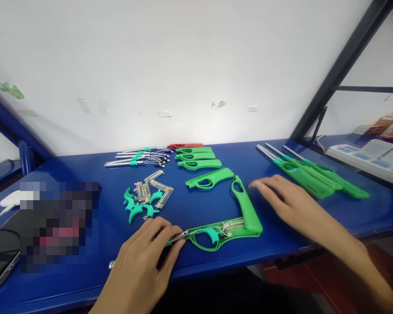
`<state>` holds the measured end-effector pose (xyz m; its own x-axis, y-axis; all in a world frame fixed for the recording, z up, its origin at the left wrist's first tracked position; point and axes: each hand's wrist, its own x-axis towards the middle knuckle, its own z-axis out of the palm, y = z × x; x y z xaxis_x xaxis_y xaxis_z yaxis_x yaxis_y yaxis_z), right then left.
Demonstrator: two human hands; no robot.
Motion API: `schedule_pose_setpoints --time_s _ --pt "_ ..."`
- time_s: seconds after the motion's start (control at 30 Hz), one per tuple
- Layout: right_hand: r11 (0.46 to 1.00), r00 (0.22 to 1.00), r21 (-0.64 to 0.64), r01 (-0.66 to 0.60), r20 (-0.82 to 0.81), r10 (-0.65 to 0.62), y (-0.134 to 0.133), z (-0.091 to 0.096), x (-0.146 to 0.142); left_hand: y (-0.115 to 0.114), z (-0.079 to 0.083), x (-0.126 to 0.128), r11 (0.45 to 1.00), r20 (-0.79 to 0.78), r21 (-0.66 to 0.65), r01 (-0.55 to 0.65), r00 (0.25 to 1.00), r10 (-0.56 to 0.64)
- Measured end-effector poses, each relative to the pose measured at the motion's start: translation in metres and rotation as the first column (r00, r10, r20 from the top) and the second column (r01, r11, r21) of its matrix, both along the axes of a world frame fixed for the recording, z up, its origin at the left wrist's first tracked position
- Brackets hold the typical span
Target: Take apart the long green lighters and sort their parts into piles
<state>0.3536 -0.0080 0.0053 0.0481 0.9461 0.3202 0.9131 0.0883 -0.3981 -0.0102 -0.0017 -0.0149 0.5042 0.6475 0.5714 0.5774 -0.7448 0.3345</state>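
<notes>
My left hand (147,250) pinches the metal nozzle tube at the front of an open green lighter (206,246), near the table's front edge. Inside its lower shell show a teal trigger (212,234), white wires and a clear fuel tank (234,224). A loose green shell half (245,207) lies crosswise over the lighter's rear end, its loop pointing away from me. My right hand (291,205) hovers to the right of that shell half, fingers apart and nothing in them, near the three assembled green lighters (306,176).
Behind are metal nozzle tubes with wires (134,160), several green shell halves (199,164) and red ones (186,145). Clear fuel tanks (165,197) and teal triggers (136,211) lie left of centre. A phone (3,253) sits far left. The blue table (170,270) meets a white wall.
</notes>
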Motion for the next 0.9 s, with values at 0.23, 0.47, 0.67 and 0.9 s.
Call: schedule_pose_setpoints --time_s 0.23,0.47,0.67,0.9 --pt "0.990 0.987 0.086 -0.115 0.123 0.104 0.036 0.007 0.018 0.002 -0.003 -0.006 1.000 -0.053 0.000 0.003 0.999 -0.003" --pt "0.850 0.828 -0.124 -0.513 0.190 0.527 -0.017 0.021 0.004 0.003 0.001 -0.003 1.000 -0.050 0.025 -0.007 0.999 0.009" --pt "0.824 0.809 -0.208 -0.527 0.175 0.561 -0.027 0.028 0.003 0.006 0.004 -0.010 0.999 -0.094 0.026 -0.029 0.995 0.031" --pt "0.802 0.810 -0.199 -0.563 0.063 0.583 -0.004 0.026 0.006 0.009 0.004 -0.021 0.998 -0.133 0.005 -0.058 0.989 0.058"
